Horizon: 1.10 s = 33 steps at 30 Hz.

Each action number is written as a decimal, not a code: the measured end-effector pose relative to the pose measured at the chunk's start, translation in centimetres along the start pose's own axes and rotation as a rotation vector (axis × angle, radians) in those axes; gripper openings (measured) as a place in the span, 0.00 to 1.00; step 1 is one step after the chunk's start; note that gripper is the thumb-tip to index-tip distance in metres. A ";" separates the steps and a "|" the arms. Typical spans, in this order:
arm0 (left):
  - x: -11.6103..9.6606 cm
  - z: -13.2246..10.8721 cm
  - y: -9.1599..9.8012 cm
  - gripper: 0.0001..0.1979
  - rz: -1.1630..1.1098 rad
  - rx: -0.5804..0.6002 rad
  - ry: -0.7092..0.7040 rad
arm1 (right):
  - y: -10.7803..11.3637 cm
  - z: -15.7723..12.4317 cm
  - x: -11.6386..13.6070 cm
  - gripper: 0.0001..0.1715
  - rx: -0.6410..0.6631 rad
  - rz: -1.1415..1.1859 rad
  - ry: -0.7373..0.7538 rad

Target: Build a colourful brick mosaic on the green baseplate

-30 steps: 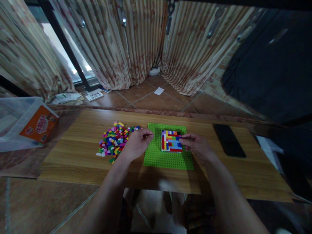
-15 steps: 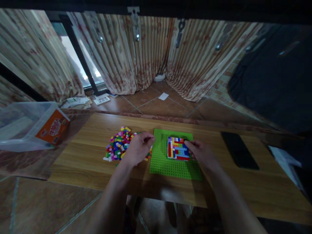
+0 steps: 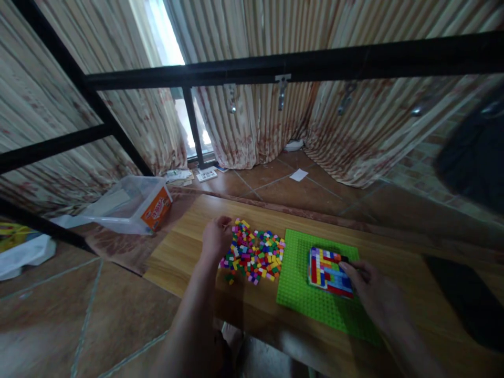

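A flat build of coloured toy bricks (image 3: 328, 273), in red, blue, yellow and white rows, rests on a green studded baseplate (image 3: 299, 294). My right hand (image 3: 366, 283) grips its right edge, thumb on top, beside a dark piece at the far right corner. Loose small bricks (image 3: 252, 254) lie heaped and spread left of the baseplate. At the heap's left edge is my left hand (image 3: 217, 239), with fingers curled together; whatever they may hold is too small to make out.
Both lie on a wooden table (image 3: 181, 236). Left of it stands a clear plastic bin (image 3: 129, 205) with an orange label. A dark flat object (image 3: 464, 294) lies at the right. Black metal bars (image 3: 252, 73) cross in front of striped curtains (image 3: 255, 121).
The view has turned left, so the table sits further right. My left hand has moved from the heap's right side to its left edge. My right hand stays at the build.
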<state>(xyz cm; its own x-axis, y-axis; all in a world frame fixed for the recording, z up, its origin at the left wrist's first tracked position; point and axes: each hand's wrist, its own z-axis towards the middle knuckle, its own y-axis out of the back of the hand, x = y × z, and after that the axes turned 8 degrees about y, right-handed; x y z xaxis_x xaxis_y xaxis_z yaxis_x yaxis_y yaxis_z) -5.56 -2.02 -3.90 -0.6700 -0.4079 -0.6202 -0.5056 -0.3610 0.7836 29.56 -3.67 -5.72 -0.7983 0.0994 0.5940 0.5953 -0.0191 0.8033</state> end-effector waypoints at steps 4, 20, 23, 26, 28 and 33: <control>0.8 0.9 -1.7 0.16 0.066 -0.013 -0.181 | -0.1 0.2 -0.1 0.29 0.028 -0.017 -0.004; -1.9 0.6 -3.4 0.15 0.293 0.097 -0.253 | 0.2 -0.1 0.8 0.32 0.045 -0.153 0.084; -2.5 0.2 -3.2 0.14 0.344 0.118 -0.241 | 0.7 -0.2 1.0 0.32 0.020 -0.060 0.124; -2.9 -0.1 -2.8 0.13 0.390 0.140 -0.235 | 1.1 -0.2 1.0 0.33 -0.003 0.035 0.123; -3.0 -0.2 -2.7 0.12 0.411 0.139 -0.247 | 1.2 -0.3 1.0 0.34 -0.019 0.076 0.117; -3.5 -0.2 -2.7 0.10 0.412 0.142 -0.277 | 1.4 -0.2 1.0 0.34 -0.038 0.157 0.113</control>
<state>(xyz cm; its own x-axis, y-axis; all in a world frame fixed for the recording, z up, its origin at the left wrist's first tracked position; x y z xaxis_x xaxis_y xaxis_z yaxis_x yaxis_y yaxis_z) -1.74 0.21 -3.90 -0.9381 -0.2484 -0.2414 -0.2253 -0.0920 0.9699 29.59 -3.79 -4.03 -0.7023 -0.0203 0.7116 0.7113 -0.0629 0.7001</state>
